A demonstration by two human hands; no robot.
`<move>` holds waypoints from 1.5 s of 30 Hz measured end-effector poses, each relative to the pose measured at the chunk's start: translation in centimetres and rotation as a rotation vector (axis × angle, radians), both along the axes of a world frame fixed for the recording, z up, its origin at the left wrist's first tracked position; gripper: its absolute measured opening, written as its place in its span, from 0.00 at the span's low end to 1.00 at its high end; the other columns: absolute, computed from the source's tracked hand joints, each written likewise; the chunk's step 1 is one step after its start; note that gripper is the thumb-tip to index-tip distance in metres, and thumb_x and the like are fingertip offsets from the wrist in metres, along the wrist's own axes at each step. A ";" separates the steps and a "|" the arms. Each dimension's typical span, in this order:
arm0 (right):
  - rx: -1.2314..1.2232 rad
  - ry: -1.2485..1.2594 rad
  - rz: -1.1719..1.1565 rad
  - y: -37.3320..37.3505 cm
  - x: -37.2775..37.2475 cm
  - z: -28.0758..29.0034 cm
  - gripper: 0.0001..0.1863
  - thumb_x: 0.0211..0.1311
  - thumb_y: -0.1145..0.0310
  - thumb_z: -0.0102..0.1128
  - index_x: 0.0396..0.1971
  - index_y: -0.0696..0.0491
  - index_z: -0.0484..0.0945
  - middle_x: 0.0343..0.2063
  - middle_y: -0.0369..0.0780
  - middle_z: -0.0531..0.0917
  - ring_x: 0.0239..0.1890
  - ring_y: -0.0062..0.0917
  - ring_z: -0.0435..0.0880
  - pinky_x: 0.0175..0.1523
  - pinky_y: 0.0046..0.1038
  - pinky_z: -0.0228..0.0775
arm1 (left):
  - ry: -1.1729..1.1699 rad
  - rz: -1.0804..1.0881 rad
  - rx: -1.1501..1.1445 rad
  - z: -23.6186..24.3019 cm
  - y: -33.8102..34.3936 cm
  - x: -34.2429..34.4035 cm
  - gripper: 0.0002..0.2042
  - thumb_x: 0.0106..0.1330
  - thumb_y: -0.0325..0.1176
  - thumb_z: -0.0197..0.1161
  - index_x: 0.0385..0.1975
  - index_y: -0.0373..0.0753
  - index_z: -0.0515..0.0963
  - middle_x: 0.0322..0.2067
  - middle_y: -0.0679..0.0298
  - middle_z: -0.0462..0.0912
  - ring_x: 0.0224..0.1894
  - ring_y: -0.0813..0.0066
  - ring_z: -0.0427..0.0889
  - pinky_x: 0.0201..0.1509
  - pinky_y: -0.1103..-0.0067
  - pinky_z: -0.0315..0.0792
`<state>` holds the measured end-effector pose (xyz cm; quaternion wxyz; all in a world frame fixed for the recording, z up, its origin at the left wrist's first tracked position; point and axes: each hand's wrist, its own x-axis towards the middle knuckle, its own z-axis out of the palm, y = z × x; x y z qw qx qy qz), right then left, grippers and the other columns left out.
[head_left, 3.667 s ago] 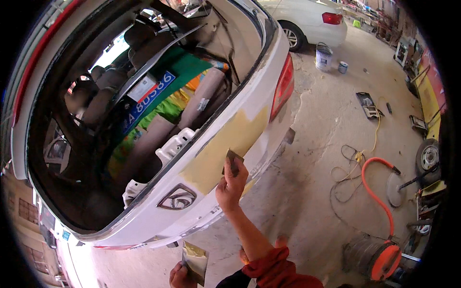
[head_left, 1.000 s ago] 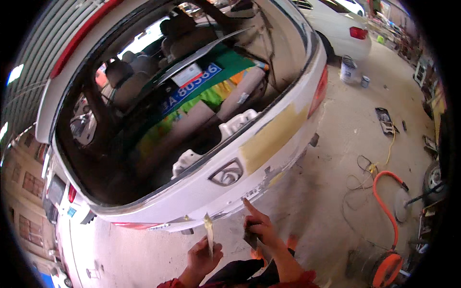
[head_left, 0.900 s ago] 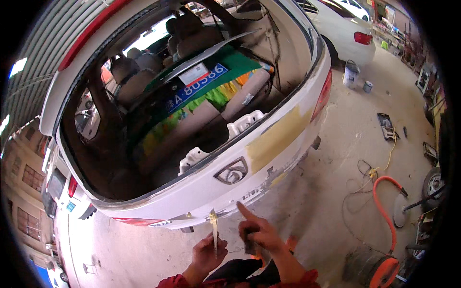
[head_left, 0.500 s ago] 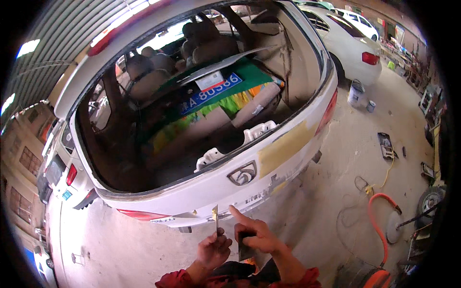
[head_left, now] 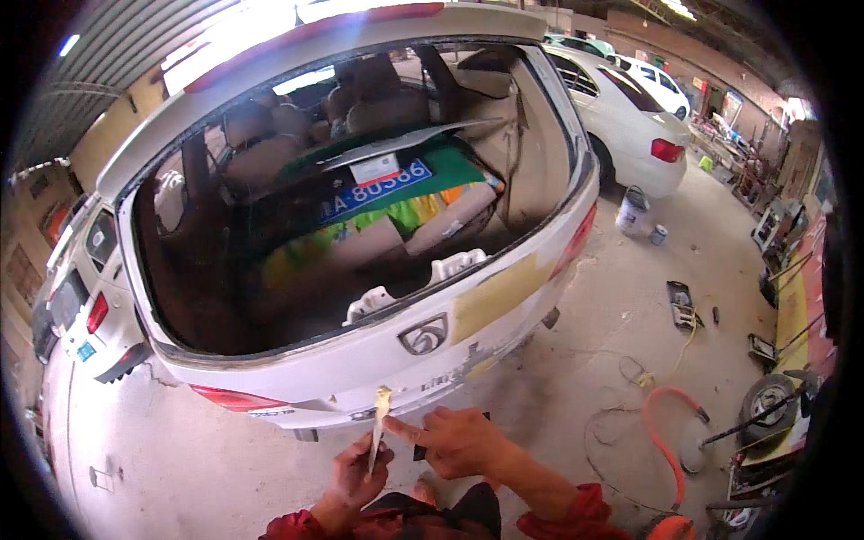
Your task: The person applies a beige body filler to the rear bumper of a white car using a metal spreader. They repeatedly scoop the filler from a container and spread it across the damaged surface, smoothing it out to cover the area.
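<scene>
Pinched upright in my left hand [head_left: 362,470] is a narrow putty knife [head_left: 376,443], with yellow filler [head_left: 383,399] on its upper end. My right hand [head_left: 463,443] is just right of it, its index fingertip at the blade below the filler. The other fingers are curled around a dark flat plate [head_left: 419,454], mostly hidden behind the hand. Ahead of both hands is the white tailgate [head_left: 297,382] of a car, its rear window opening without glass. A broad yellow filler patch [head_left: 504,295] lies right of its emblem [head_left: 423,335].
A bucket [head_left: 634,212] and a small can [head_left: 659,235] stand by another white car [head_left: 621,117]. On the right floor lie an open tool case [head_left: 682,304], a cable and an orange hose [head_left: 661,441]. A wheel [head_left: 768,407] and clutter line the right wall.
My right hand has moved in to the putty knife, its index finger now at the blade instead of pointing toward the car. The dark plate is more hidden. The whole view has shifted.
</scene>
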<state>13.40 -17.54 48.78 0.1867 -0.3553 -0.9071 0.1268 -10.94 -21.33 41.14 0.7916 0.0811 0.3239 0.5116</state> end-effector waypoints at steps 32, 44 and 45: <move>-0.737 1.312 -0.824 6.5 16.4 -13.3 0.16 0.64 0.67 0.64 0.47 0.60 0.78 0.39 0.38 0.82 0.42 0.23 0.79 0.49 0.27 0.73 | 0.512 0.152 0.246 2.2 1.5 17.7 0.15 0.79 0.37 0.46 0.53 0.33 0.73 0.38 0.62 0.83 0.35 0.77 0.79 0.37 0.78 0.73; 0.104 0.752 -0.277 7.0 16.6 -4.8 0.14 0.51 0.80 0.63 0.37 0.50 0.88 0.35 0.39 0.81 0.36 0.31 0.79 0.42 0.31 0.74 | 0.602 0.258 0.127 3.4 2.3 20.8 0.15 0.80 0.35 0.45 0.49 0.30 0.76 0.38 0.64 0.82 0.38 0.80 0.76 0.43 0.81 0.71; 0.165 0.707 -0.238 7.3 16.6 -4.4 0.18 0.46 0.80 0.64 0.38 0.46 0.89 0.36 0.38 0.82 0.37 0.32 0.80 0.43 0.31 0.75 | 0.603 0.247 0.164 3.5 2.5 20.8 0.15 0.80 0.35 0.45 0.48 0.30 0.76 0.38 0.64 0.82 0.38 0.80 0.76 0.43 0.81 0.71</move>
